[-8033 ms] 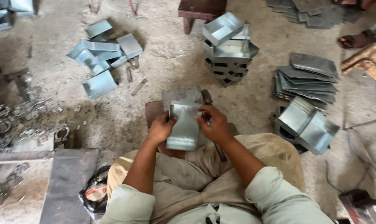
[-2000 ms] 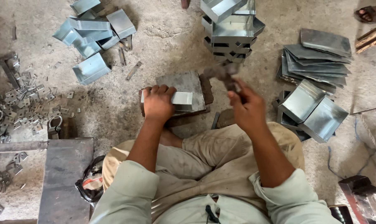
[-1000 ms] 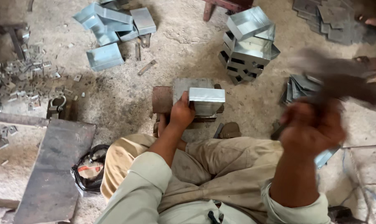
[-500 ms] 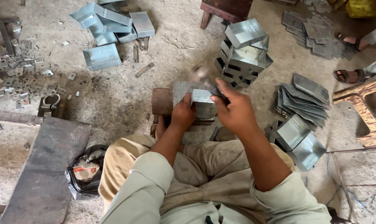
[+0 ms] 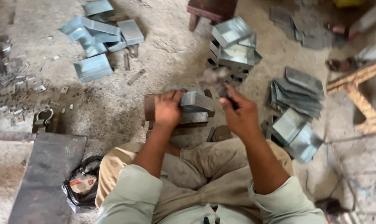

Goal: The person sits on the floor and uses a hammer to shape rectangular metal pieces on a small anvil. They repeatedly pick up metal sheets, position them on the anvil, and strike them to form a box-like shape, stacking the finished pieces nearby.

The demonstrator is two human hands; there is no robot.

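Folded sheet-metal piece (image 5: 198, 101) sits just ahead of our knees, laid across a dark iron block (image 5: 151, 107) on the dusty floor (image 5: 171, 45), prob. so the block backs the metal as an anvil. Our left hand (image 5: 168, 108) is clamped over the piece's left end, fingers curled round its edge, pinning it to the block so it can't skid. Our right hand (image 5: 239, 115) is fisted round a hammer (image 5: 212, 78) w/ its head raised just above & beyond the piece; head is motion-blurred, so exact shape we can't tell. Grip looks firm, handle mostly hidden in the fist. We sit cross-legged, w/ the work tight between both arms, which keeps it in easy reach. By our left knee lies a flat dark steel plate (image 5: 45, 174) & a black bag (image 5: 82, 186) touching its edge. Just right of our right knee: a few bent trays (image 5: 295, 132), within arm's reach. Further right, a pile of flat grey blanks (image 5: 300, 91), apart from the trays. Left, mid-distance: a padlock-like shackle (image 5: 42, 118) & a scatter of small offcuts (image 5: 13, 89). Straight ahead past the hammer, a stack of finished open boxes (image 5: 233, 45), nested roughly, some tilted. Far left, a looser heap of similar boxes (image 5: 98, 39). At the far top edge a dark wooden stool leg (image 5: 196, 16), & far right a pale wooden frame (image 5: 358, 95)
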